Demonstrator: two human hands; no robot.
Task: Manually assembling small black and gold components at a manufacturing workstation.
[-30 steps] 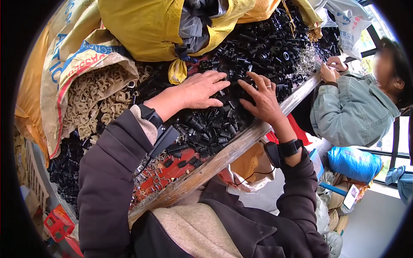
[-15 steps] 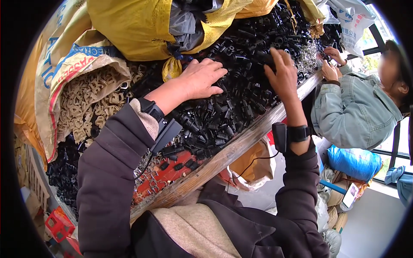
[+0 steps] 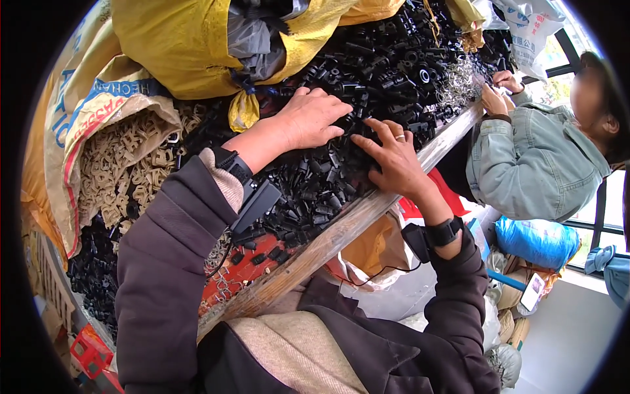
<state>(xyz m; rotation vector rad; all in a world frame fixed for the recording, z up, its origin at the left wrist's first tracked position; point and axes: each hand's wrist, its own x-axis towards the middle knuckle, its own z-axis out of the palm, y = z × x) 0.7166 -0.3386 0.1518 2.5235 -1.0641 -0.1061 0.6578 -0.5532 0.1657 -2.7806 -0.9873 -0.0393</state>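
Note:
A deep heap of small black plastic parts (image 3: 321, 174) covers the red-topped table. My left hand (image 3: 312, 119) rests on the middle of the heap, palm down, with its fingers spread and pointing right. Close beside it, my right hand (image 3: 396, 159) reaches over the near wooden edge (image 3: 298, 262), fingers apart and tips down among the black parts. No held part shows in either hand, though the fingertips of both partly disappear against the dark pieces.
A yellow woven bag (image 3: 170, 46) stands behind my left hand. An open sack (image 3: 82, 167) spills beige clips (image 3: 115, 174) at the left. Silvery metal pieces (image 3: 459, 82) lie at the far right, near a co-worker's hands (image 3: 495, 98). A paper-lined bag (image 3: 374, 253) sits below the edge.
My right hand has come down and left toward my left hand; the dark cylindrical part at its fingers is no longer seen there. My left hand stays nearly in place.

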